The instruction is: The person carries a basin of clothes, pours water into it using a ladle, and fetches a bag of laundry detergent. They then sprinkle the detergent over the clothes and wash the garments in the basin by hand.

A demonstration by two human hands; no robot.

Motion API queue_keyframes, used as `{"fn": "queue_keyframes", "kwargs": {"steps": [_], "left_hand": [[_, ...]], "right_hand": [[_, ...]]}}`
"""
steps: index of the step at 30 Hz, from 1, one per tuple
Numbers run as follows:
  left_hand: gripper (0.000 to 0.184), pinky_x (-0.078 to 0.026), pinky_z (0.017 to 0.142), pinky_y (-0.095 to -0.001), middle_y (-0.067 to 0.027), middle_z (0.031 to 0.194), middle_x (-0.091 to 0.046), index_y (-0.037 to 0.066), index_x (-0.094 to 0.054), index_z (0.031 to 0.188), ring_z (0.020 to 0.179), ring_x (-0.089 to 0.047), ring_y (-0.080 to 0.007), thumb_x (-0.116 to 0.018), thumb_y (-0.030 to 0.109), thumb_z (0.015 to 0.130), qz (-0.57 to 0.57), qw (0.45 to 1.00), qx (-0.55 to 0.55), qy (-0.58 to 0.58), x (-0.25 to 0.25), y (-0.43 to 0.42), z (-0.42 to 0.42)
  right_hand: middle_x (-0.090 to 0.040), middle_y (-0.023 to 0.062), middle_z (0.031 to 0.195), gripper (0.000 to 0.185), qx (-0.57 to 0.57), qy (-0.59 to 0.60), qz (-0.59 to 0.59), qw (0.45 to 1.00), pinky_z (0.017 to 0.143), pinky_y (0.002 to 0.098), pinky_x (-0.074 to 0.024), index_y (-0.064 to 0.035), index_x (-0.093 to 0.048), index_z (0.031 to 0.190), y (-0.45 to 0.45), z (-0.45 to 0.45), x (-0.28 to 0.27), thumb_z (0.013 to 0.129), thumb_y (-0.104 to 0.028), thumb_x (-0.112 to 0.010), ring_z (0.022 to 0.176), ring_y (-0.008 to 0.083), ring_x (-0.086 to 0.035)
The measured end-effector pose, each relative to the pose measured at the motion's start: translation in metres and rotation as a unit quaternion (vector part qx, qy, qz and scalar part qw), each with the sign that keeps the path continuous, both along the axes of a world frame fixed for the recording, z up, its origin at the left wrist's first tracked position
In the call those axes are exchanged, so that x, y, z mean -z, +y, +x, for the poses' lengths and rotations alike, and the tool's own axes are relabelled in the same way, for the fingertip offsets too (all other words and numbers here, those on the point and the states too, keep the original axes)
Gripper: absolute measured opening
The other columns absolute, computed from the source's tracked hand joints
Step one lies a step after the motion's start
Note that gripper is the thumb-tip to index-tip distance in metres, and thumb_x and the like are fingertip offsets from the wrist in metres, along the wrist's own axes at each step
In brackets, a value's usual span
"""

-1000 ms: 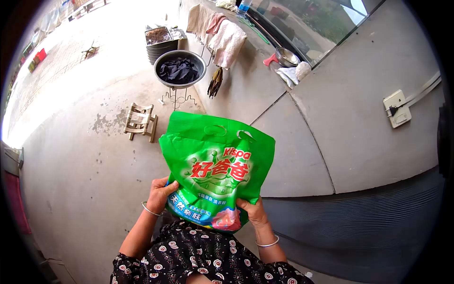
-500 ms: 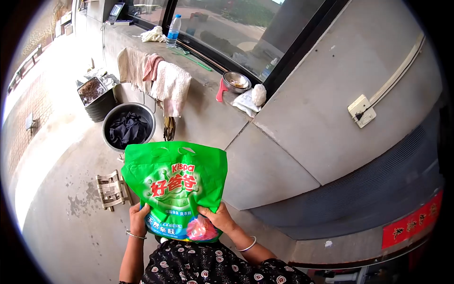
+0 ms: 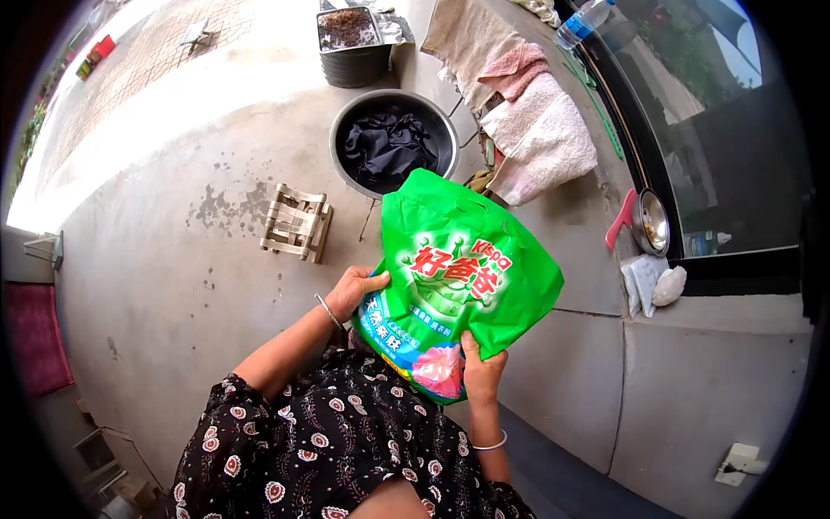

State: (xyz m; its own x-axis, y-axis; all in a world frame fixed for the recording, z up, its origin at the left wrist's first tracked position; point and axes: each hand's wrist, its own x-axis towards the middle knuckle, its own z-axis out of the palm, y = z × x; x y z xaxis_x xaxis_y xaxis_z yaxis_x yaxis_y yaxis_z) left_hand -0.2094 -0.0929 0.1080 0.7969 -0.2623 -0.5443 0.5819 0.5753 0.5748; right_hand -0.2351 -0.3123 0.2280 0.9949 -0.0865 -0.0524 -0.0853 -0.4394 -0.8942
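Observation:
A large green bag of laundry powder (image 3: 458, 268), printed "Kispa", is held in front of my body, its top slanting to the right. My left hand (image 3: 350, 292) grips its left edge, thumb on the front. At the lower right edge, my right hand (image 3: 482, 370) is closed on the bag with the thumb in front; its other fingers are hidden behind. Just beyond the bag stands a grey basin (image 3: 338, 149) with dark cloth (image 3: 389, 145) in it.
A low woven stool (image 3: 296, 223) stands left of the basin. Behind is a black planter (image 3: 350, 65) with soil. Towels (image 3: 540, 130) hang on the right by the window ledge, which bears a water bottle (image 3: 584, 23), a metal bowl (image 3: 650, 222) and a white packet (image 3: 640, 281).
My view has turned to the left, so the basin and stool appear farther right. The bag, still in both hands, has gone from nearly upright to tilted rightward.

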Motion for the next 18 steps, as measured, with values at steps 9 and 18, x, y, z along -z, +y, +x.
{"fn": "queue_keyframes", "kwargs": {"steps": [9,18], "left_hand": [[0.031,-0.052,0.058,-0.0262,-0.0114,0.081,-0.066,-0.008,-0.059,0.098,0.062,-0.064,-0.0157,-0.057,0.021,0.086,-0.008,0.999,-0.001,0.033,0.034,-0.012,0.071],[0.032,-0.052,0.064,-0.0283,-0.0108,0.083,-0.066,-0.007,-0.062,0.097,0.067,-0.064,-0.0162,-0.058,0.023,0.086,0.008,0.997,0.033,0.07,0.058,0.021,0.147]], "right_hand": [[-0.062,0.0078,0.069,0.013,0.009,0.002,-0.045,0.999,0.058,0.0309,-0.0446,0.005,-0.06,0.08,-0.005,0.071,0.039,0.083,-0.008,-0.06,0.061,0.0158,-0.057],[-0.063,0.0076,0.076,0.014,0.029,0.017,-0.077,0.996,0.061,0.0319,-0.0448,0.0061,-0.059,0.083,0.042,0.128,0.05,0.084,-0.008,-0.059,0.067,0.0159,-0.057]]}}
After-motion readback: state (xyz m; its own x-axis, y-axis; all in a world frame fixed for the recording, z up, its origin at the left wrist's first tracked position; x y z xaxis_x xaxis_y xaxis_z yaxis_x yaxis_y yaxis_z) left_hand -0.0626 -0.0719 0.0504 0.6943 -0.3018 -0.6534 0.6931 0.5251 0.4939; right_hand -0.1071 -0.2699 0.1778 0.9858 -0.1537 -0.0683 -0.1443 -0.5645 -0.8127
